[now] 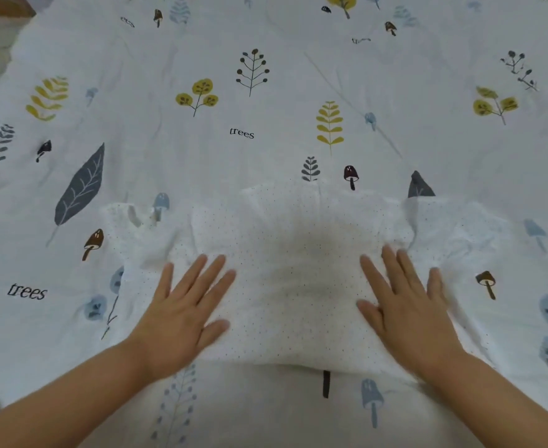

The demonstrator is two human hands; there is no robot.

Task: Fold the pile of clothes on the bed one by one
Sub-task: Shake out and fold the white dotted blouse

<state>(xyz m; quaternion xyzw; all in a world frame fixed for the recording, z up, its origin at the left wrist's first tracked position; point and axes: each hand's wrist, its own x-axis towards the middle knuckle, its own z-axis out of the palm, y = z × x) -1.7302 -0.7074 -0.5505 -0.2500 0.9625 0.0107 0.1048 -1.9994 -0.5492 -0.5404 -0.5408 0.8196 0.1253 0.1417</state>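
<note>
White bedding printed with leaves, mushrooms and the word "trees" covers the bed [266, 92]. On its near part lies a white dotted garment [292, 253], spread out with a sleeve at each side. On the garment's left part, the left hand [185, 312] presses flat, fingers straight and spread. Further right, the right hand [405, 305] presses likewise, fingers straight, slightly blurred.

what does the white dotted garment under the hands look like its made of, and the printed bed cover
White dotted garment: thin, soft woven cloth, probably light cotton or a blend, matte; it crumples into fine gathers and lets the print beneath show faintly at its edges. Printed bed cover: smooth matte fabric, likely cotton, with shallow creases and flat printed leaves and mushrooms. Left hand and right hand press flat on the garment.
</note>
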